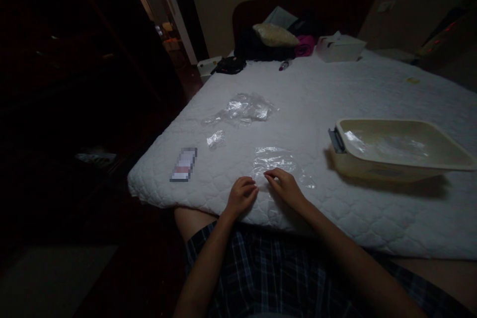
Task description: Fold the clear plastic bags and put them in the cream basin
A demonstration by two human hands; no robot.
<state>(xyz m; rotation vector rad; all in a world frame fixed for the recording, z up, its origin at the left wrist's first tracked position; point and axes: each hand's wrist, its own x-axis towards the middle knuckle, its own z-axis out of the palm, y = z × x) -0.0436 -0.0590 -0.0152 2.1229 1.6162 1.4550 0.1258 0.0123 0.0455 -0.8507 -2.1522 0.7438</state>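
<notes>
A clear plastic bag (281, 160) lies flat on the white quilted bed in front of me, its near edge by my fingers. My right hand (286, 188) pinches the bag's edge between thumb and fingertips. Just left of it, my left hand (241, 196) has its fingers curled and pressed together at the bag's near left corner. Beyond the hands are a heap of crumpled clear plastic bags (249, 108) and a small folded plastic piece (216, 139).
A cream plastic tub (391, 173) with a grey latch stands at the right, clear plastic inside. A blurred-out phone (184, 165) lies at left. Farther back are a white box (341, 48), a pillow (276, 35) and dark clothes. The bed's left edge drops to dark floor.
</notes>
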